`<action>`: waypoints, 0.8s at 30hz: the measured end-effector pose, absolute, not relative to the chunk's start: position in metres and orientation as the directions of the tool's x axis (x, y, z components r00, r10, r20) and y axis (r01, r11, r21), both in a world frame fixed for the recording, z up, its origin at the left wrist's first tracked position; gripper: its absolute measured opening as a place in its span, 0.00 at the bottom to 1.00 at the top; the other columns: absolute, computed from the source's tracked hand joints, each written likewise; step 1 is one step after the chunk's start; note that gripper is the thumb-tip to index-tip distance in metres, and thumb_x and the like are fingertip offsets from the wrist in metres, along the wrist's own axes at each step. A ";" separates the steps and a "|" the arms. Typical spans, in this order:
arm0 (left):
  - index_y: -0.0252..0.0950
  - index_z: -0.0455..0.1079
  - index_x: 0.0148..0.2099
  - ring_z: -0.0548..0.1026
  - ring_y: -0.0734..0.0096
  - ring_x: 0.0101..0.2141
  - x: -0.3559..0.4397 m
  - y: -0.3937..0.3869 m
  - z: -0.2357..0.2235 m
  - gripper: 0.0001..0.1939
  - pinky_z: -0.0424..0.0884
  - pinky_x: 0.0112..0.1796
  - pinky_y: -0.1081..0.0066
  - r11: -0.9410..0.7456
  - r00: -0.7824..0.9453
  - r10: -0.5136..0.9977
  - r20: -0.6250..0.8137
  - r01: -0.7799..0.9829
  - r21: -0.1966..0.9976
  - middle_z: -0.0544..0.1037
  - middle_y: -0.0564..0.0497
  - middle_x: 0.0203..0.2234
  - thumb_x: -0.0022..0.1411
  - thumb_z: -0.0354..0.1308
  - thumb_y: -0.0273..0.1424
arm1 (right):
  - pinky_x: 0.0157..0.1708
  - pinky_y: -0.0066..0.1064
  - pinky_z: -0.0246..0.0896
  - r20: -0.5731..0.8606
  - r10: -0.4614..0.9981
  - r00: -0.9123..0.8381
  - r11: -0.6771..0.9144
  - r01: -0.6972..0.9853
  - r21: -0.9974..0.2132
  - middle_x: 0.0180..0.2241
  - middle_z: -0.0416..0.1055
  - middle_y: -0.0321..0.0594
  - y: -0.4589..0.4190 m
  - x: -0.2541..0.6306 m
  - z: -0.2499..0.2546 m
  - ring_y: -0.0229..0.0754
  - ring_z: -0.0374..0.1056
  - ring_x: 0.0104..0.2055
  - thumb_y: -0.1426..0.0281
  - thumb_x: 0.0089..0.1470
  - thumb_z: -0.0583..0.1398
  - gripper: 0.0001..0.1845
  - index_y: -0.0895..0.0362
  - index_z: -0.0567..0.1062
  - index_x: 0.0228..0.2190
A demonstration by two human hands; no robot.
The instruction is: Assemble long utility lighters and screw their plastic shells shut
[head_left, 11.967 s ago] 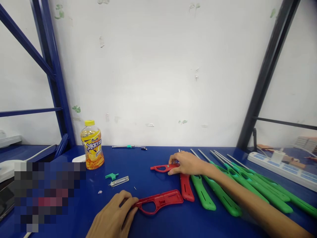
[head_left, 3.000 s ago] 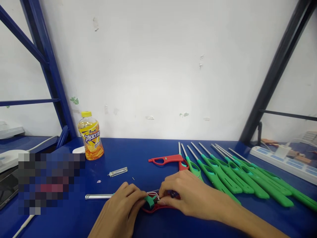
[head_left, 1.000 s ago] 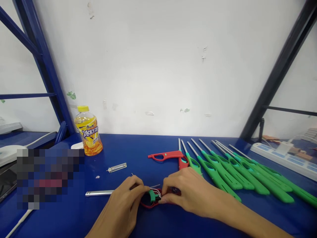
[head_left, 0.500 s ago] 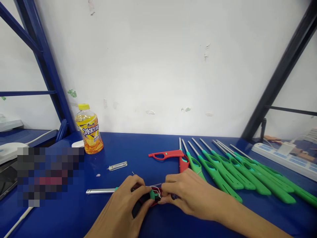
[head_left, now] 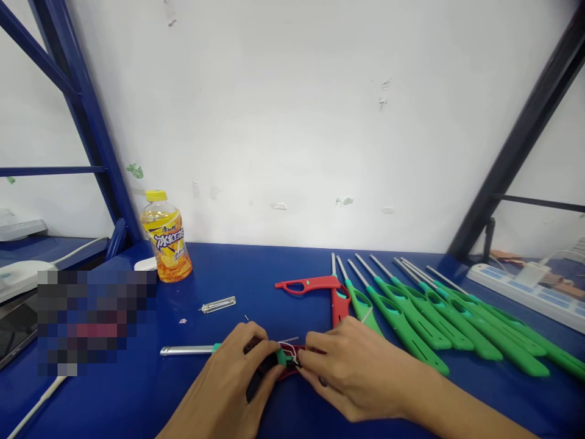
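A long-neck lighter [head_left: 188, 350] lies low at the front middle of the table, its silver tube pointing left. My left hand [head_left: 231, 381] is closed around its body, thumb and forefinger pinching beside a green part [head_left: 282, 355]. Red casing [head_left: 287, 371] shows between my hands, opened up with thin white wires [head_left: 289, 347] exposed. My right hand [head_left: 350, 369] is closed at the right end of the lighter, its fingertips against small dark parts near the wires. Exactly what those fingertips pinch is hidden.
Red casing pieces [head_left: 315, 282] lie beyond my right hand. Several green long-neck lighters [head_left: 423, 323] are rowed up at right. A clear tank-like piece [head_left: 219, 305] lies mid-left, near a drink bottle [head_left: 171, 247]. A power strip [head_left: 525, 292] sits far right, below a white wall.
My right fingertips have shifted slightly at the lighter's right end, and small dark parts now show beside them. My left hand keeps its hold. The view has moved slightly.
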State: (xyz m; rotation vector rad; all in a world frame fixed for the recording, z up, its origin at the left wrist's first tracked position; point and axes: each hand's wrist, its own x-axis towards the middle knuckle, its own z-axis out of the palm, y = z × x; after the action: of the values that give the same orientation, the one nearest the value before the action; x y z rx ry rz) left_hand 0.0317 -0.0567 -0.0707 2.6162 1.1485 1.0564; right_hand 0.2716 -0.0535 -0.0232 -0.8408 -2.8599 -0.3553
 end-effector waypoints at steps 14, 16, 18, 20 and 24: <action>0.43 0.70 0.49 0.78 0.59 0.42 0.030 -0.056 -0.075 0.07 0.78 0.44 0.59 -0.682 0.501 0.725 0.473 0.623 0.384 0.76 0.49 0.42 0.75 0.51 0.28 | 0.25 0.36 0.38 0.157 0.658 -0.736 0.743 0.669 0.021 0.35 0.75 0.33 -0.052 0.265 -0.020 0.39 0.64 0.26 0.64 0.72 0.54 0.10 0.53 0.72 0.38; 0.43 0.69 0.50 0.77 0.59 0.43 0.030 -0.056 -0.075 0.08 0.78 0.45 0.58 -0.677 0.507 0.730 0.458 0.627 0.385 0.75 0.49 0.43 0.75 0.50 0.28 | 0.25 0.36 0.37 0.152 0.666 -0.731 0.736 0.676 0.028 0.34 0.74 0.33 -0.053 0.264 -0.022 0.39 0.62 0.24 0.64 0.72 0.54 0.10 0.54 0.70 0.38; 0.43 0.69 0.50 0.77 0.58 0.43 0.030 -0.056 -0.075 0.09 0.78 0.45 0.57 -0.674 0.510 0.734 0.449 0.632 0.383 0.75 0.48 0.43 0.75 0.50 0.27 | 0.25 0.36 0.37 0.157 0.669 -0.726 0.733 0.680 0.023 0.33 0.74 0.32 -0.054 0.264 -0.023 0.39 0.60 0.23 0.64 0.72 0.54 0.11 0.54 0.69 0.37; 0.43 0.69 0.49 0.77 0.58 0.43 0.030 -0.057 -0.075 0.09 0.78 0.45 0.56 -0.670 0.509 0.737 0.446 0.637 0.381 0.75 0.48 0.43 0.75 0.50 0.27 | 0.25 0.36 0.37 0.165 0.663 -0.730 0.739 0.674 0.013 0.33 0.73 0.32 -0.054 0.264 -0.025 0.39 0.60 0.24 0.64 0.72 0.54 0.10 0.54 0.69 0.37; 0.42 0.70 0.47 0.77 0.58 0.41 0.030 -0.057 -0.073 0.09 0.78 0.43 0.56 -0.678 0.516 0.728 0.451 0.640 0.361 0.75 0.48 0.42 0.74 0.50 0.25 | 0.24 0.36 0.37 0.179 0.642 -0.745 0.755 0.655 0.017 0.34 0.73 0.33 -0.055 0.265 -0.028 0.39 0.61 0.25 0.65 0.71 0.56 0.09 0.54 0.69 0.37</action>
State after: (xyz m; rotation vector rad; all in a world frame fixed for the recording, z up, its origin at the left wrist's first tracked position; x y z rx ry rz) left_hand 0.0302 -0.0575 -0.0731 2.6032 1.1826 0.8824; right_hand 0.2654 -0.0549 -0.0280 -1.0385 -2.7898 -0.1176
